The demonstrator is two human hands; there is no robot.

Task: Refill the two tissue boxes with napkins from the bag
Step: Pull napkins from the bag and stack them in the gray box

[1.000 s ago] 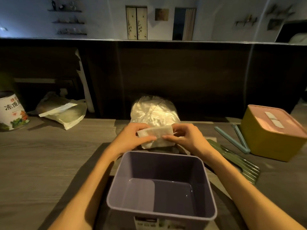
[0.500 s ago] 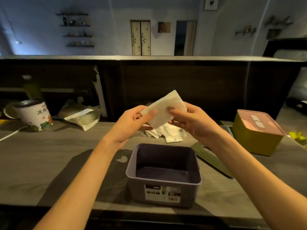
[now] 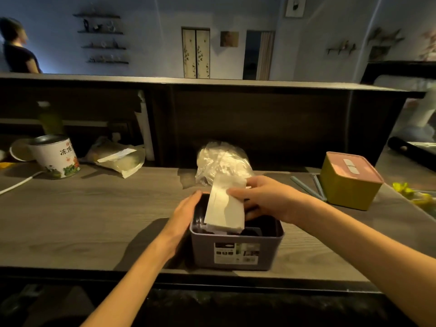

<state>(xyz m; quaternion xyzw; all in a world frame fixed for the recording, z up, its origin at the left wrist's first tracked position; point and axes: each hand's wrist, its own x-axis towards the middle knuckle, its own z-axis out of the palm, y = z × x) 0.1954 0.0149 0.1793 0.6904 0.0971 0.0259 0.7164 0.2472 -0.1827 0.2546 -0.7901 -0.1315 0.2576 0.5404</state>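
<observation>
Right-hand fingers (image 3: 238, 193) pinch folded white napkins (image 3: 225, 207), tilted into purple box (image 3: 236, 250).

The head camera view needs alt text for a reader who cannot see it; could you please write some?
A person's right hand lowers a stack of white napkins into an open purple tissue box while the left hand rests on its left rim. Behind on the wooden counter sit the plastic napkin bag and a closed yellow tissue box.
</observation>
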